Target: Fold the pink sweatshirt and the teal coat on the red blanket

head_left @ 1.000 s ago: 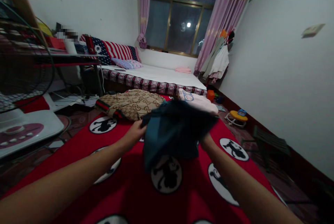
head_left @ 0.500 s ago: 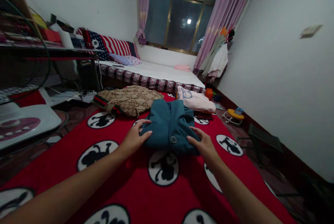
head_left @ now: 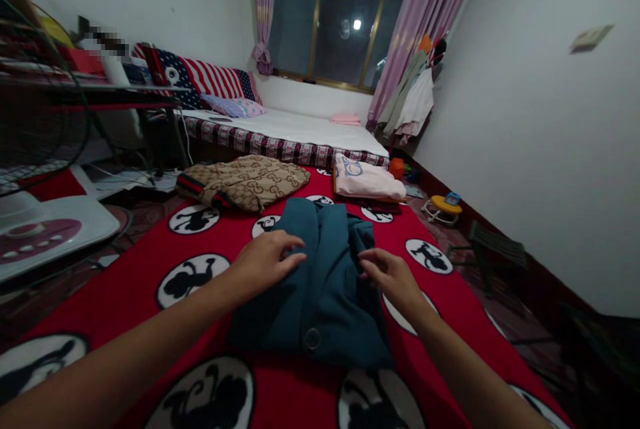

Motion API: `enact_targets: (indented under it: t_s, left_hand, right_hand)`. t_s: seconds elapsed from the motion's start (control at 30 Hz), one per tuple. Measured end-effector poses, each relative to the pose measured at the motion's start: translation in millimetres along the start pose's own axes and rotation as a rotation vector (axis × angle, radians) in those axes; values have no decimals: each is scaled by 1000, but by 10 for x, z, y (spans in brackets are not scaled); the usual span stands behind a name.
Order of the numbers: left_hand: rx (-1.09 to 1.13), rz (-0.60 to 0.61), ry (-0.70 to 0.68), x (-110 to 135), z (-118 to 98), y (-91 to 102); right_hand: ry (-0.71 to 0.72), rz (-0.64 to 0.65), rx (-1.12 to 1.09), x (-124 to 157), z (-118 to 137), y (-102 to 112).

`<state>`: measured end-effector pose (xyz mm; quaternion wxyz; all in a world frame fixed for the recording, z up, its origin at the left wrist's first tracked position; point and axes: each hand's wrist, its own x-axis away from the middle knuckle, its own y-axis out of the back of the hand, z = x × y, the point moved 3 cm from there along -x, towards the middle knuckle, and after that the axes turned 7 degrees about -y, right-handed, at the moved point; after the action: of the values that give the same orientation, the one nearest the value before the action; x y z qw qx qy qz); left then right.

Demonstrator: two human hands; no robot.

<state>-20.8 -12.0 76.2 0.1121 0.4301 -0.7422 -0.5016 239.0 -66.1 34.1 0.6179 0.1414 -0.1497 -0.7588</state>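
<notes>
A teal jacket lies folded on the red blanket, its collar end away from me and a round button near its front edge. My left hand is over the jacket's left side, thumb and fingers apart, holding nothing. At the right side, where the cloth is creased, my right hand has loosely bent fingers with a gap at the thumb. Whether its fingertips touch the cloth is hard to tell.
Beyond the jacket lie a brown patterned garment and folded pink clothing. A bed stands under the window. At left are a fan and a cluttered desk; at right, a yellow stool and a dark folding stool.
The jacket's lower part has come toward me, so it now lies longer and flatter. Both hands have let go of its front corners and sit over or beside its sides.
</notes>
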Motion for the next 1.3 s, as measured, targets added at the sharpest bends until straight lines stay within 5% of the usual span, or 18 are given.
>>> enact_targets:
  t_s: [0.17,0.3,0.53,0.7,0.83,1.07,1.17,1.3]
  left_hand:
    - [2,-59,194,-670,-100,-451]
    - [3,-134,190,-805,-34,-746]
    - [600,-765,-54,-653,104,-743]
    - [915,-666,-7,-711,128,-759]
    - [1165,-550,-3,-726,93,-757]
    - [724,-894,-194,-649,-9,-384]
    - [517,-1045,-48,-666,255,-261]
    - [128,-836,293,-706,688,-226]
  right_hand:
    - [7,-166,-176,-504,-276,-237]
    - [27,-271,-228,-558,-484,-273]
    - [-214,-84,-267,-657,-368,-303]
    - [-63,-161,-34,-734,-369,-445]
    - [-19,-138,-63,-710,-433,-491]
    - [105,-260,-200,-486,-257,-504]
    - [201,-279,-142,-402,-166,-516]
    - [171,-232,-117,-437,-162,-524]
